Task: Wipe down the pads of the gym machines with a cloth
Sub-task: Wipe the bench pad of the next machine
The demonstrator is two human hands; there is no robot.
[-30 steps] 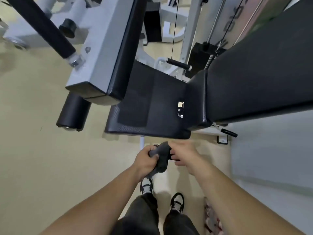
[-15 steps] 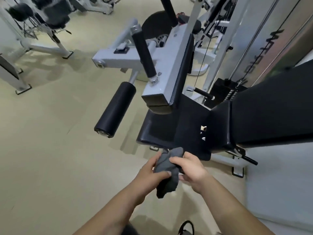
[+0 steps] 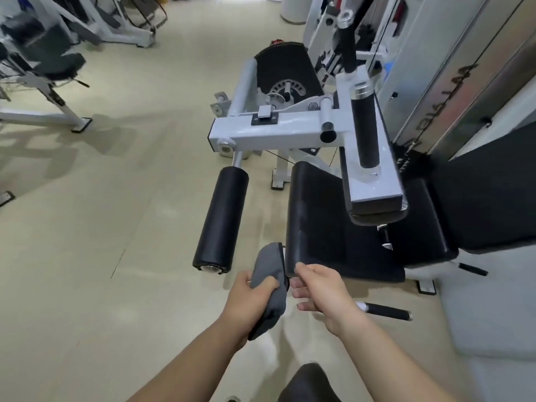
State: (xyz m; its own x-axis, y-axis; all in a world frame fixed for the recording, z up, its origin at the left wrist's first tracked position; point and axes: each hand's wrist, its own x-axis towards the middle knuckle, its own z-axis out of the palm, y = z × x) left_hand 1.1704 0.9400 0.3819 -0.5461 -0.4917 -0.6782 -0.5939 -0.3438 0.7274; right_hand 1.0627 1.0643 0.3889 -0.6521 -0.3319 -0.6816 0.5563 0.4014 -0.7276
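Left hand [image 3: 252,294]: fingers wrapped round a folded grey cloth [image 3: 268,264].
Right hand [image 3: 322,291]: empty, fingers relaxed, just beside the cloth.
Cloth: in front of the black seat pad [image 3: 319,221], near the roller pad [image 3: 222,219].

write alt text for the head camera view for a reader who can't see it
A person's left hand grips a bunched grey cloth in front of a white leg machine, while the right hand hovers open beside it. Ahead are its black roller pad and black seat pad.
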